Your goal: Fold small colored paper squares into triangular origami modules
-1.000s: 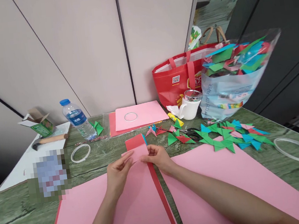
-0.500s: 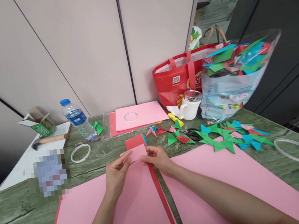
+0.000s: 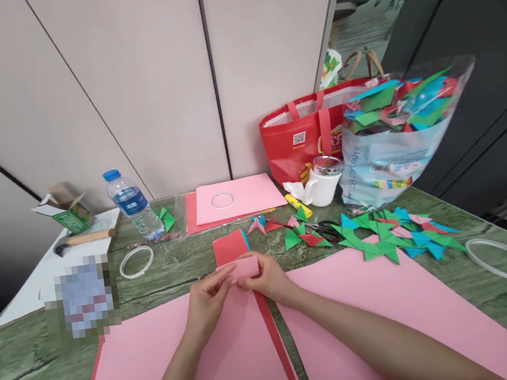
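Between my two hands is a small folded piece of pink paper (image 3: 247,268), raised a little over the large pink sheets. My left hand (image 3: 210,297) pinches its left end with thumb and fingers. My right hand (image 3: 267,279) grips the right end, thumb in front and fingers behind. Just beyond the piece lies a small stack of red paper (image 3: 231,247) with a blue edge showing. Below my hands a large pink sheet (image 3: 236,352) lies over a red one, and a second large pink sheet (image 3: 371,317) spreads under my right forearm.
Folded green, blue and red paper pieces (image 3: 379,236) lie right of centre, near black scissors (image 3: 327,228). Behind stand a white mug (image 3: 324,184), a red bag (image 3: 285,149) and a plastic bag (image 3: 379,162) of folded paper. A water bottle (image 3: 133,205) and hammer (image 3: 86,237) are left.
The small pink paper has gone from a flatter, squarer shape to a narrower folded strip. Both hands have shifted slightly right and nearer to me with it.
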Motion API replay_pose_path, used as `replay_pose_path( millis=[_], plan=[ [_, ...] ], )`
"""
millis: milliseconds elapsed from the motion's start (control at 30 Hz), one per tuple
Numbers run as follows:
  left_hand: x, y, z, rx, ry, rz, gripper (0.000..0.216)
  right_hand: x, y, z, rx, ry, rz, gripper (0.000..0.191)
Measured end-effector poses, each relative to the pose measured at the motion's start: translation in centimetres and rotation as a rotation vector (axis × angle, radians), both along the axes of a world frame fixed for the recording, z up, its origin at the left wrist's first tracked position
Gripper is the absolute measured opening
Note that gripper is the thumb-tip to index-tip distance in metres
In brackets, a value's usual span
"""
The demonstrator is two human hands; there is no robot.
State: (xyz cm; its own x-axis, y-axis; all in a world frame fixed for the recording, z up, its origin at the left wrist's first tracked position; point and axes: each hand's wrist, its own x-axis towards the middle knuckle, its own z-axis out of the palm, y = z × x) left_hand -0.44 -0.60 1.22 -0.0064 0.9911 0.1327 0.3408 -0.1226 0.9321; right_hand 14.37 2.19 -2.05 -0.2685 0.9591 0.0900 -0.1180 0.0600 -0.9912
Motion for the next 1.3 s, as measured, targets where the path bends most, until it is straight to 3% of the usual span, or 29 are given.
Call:
replay_pose_path(
  millis=[100, 367, 567, 667, 833, 1000, 1100, 1200, 1300],
  plan=[
    [-0.4, 0.2, 0.3, -0.017, 0.017, 0.028, 0.026, -0.2, 0.2, -0.5, -0.108, 0.149, 0.082, 0.026],
    [-1.3, 0.9, -0.3, -0.043, -0.014, 0.051, 0.028, -0.5, 0.6, -1.1, -0.164, 0.289, 0.138, 0.033],
    [-1.6, 1.1, -0.5, -0.019, -0.038, 0.130, 0.024, -0.2, 1.0, -1.0, -0.224, 0.380, -0.024, 0.020],
    [-1.4, 1.0, -0.3, 0.024, -0.060, 0.051, 0.015, -0.1, 0.9, -0.6, -0.253, 0.377, -0.047, 0.023],
    [-1.1, 0.7, -0.3, 0.183, 0.070, -0.135, 0.017, 0.0, 0.3, 0.1, -0.166, 0.215, 0.101, 0.030],
    [-0.7, 0.6, -0.6, 0.321, 0.144, -0.019, 0.012, 0.1, 0.0, 0.4, -0.111, 0.250, 0.171, 0.025],
    [-0.3, 0.6, -0.8, 0.253, 0.062, 0.059, 0.008, 0.2, 0.0, 0.6, -0.036, 0.248, 0.151, 0.028],
    [0.1, 0.5, -1.0, 0.107, -0.069, 0.027, 0.016, 0.2, 0.0, 0.6, 0.030, 0.217, 0.142, 0.034],
    [0.3, 0.4, -1.0, 0.074, -0.132, -0.001, 0.021, 0.1, 0.1, 0.4, 0.041, 0.197, 0.146, 0.037]
  ],
)
